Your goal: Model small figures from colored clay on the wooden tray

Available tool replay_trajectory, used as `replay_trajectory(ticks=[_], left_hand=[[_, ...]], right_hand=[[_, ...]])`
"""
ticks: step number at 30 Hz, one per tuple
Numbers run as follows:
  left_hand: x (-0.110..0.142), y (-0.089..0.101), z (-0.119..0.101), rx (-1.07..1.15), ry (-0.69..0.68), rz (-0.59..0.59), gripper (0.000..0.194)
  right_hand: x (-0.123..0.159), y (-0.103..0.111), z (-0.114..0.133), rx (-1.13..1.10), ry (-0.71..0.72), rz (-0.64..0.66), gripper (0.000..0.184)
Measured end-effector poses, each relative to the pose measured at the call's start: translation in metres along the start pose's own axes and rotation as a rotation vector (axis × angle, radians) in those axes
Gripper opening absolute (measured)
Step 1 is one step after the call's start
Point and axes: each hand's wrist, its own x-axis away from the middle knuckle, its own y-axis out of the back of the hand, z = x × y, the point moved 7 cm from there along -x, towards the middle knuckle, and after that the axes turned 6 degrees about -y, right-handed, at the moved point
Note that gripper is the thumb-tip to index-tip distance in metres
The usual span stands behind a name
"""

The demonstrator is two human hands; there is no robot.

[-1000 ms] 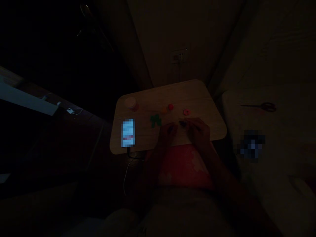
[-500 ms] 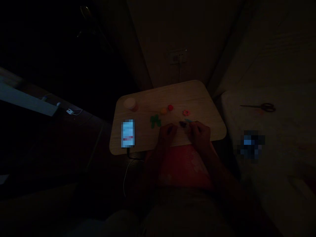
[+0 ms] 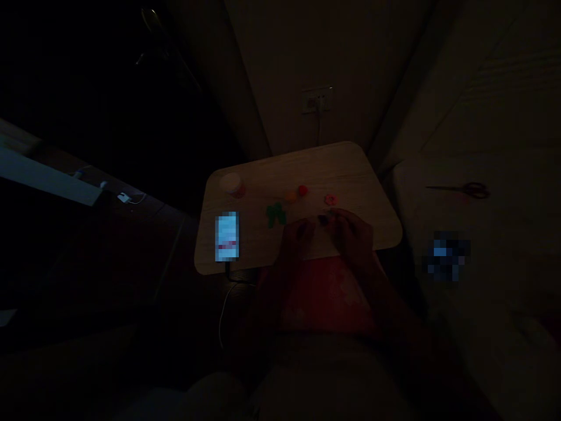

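Observation:
The scene is very dark. My left hand (image 3: pixel 299 235) rests near the table's front edge with its fingers curled; what they hold, if anything, is hidden. Opposite it, my right hand (image 3: pixel 354 233) is closed, its fingertips reaching forward over a slim bluish piece I can barely make out. Between the two hands lies a small dark lump (image 3: pixel 323 220), close to the right fingertips. Just beyond is a pink-orange ring-like flower shape (image 3: pixel 330 200). Farther left are a red ball (image 3: pixel 302 190), an orange lump (image 3: pixel 290 197) and green leaf-like pieces (image 3: pixel 276 215).
A lidded tub (image 3: pixel 233 185) stands at the back left of the wooden table (image 3: pixel 258 175). A lit phone (image 3: pixel 227 237) with a cable lies at the left. Scissors (image 3: pixel 475 190) rest on the pale surface to the right. Behind is a wall socket (image 3: pixel 317 99).
My right fingers have shifted slightly forward and now cover most of the thin blue piece that showed before. My left hand has barely moved. The picture is a little darker.

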Motion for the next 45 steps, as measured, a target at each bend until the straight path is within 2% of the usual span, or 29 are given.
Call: replay_trajectory(ticks=[6, 9, 15, 19, 24, 27, 30, 34, 40, 45], left_hand=[[0.0, -0.001, -0.001, 0.014, 0.001, 0.012, 0.039], [0.001, 0.0, -0.004, 0.012, 0.0, 0.0, 0.04], [0.001, -0.001, -0.004, 0.022, 0.008, 0.007, 0.042], [0.001, 0.001, -0.002, 0.0, 0.015, -0.003, 0.044], [0.0, 0.0, 0.0, 0.007, 0.008, 0.005, 0.041], [0.0, -0.001, -0.001, 0.003, -0.005, 0.006, 0.04], [0.0, -0.001, -0.002, 0.01, -0.01, 0.012, 0.041], [0.001, 0.0, -0.003, 0.015, 0.003, -0.001, 0.04], [0.001, 0.0, -0.003, 0.015, 0.005, 0.002, 0.041], [0.0, -0.001, -0.001, 0.019, 0.01, 0.001, 0.04]], right_hand=[[-0.001, 0.002, 0.002, 0.072, 0.03, -0.011, 0.014], [-0.001, 0.003, -0.003, 0.065, -0.017, -0.027, 0.008], [0.001, 0.004, -0.006, 0.003, -0.082, -0.05, 0.025], [0.003, 0.002, 0.008, 0.041, -0.015, -0.005, 0.021], [0.004, 0.0, 0.014, 0.105, -0.005, 0.019, 0.035], [0.002, 0.001, 0.009, 0.104, -0.022, 0.004, 0.029], [0.0, 0.002, 0.006, 0.131, 0.036, -0.014, 0.02], [0.0, 0.002, 0.009, 0.165, 0.12, 0.006, 0.022], [0.001, 0.0, 0.014, 0.14, 0.173, 0.071, 0.028], [0.0, 0.001, 0.005, 0.05, 0.084, 0.048, 0.033]])
